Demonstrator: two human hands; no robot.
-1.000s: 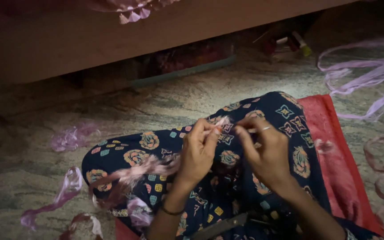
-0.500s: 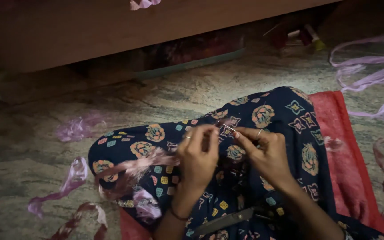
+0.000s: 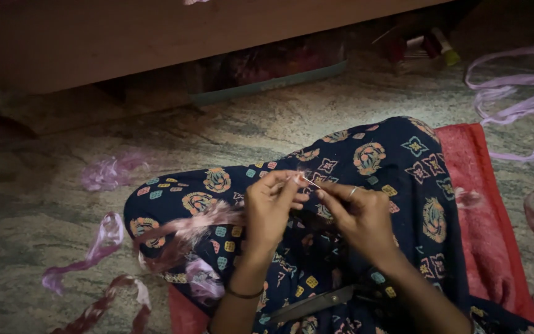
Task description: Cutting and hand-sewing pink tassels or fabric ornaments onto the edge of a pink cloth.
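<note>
My left hand [image 3: 271,207] and my right hand [image 3: 356,213] meet over my lap, fingertips pinched together on a thin needle [image 3: 311,182] between them. A bundle of pink ribbon [image 3: 186,232] trails from my left hand down across my knee. My lap is covered by dark blue patterned cloth [image 3: 378,154]. A pair of scissors [image 3: 316,303] lies on the cloth below my hands. I wear a ring on the right hand and a bangle on the left wrist.
A red mat [image 3: 489,210] lies under me on the speckled floor [image 3: 267,124]. Loose lilac ribbon [image 3: 520,99] curls at the right, more pink and maroon ribbon scraps [image 3: 94,247] at the left. A wooden bed frame [image 3: 156,37] runs along the top.
The view has tilted slightly, so my hands sit lower in the frame. My fingertips stay pinched together over my lap.
</note>
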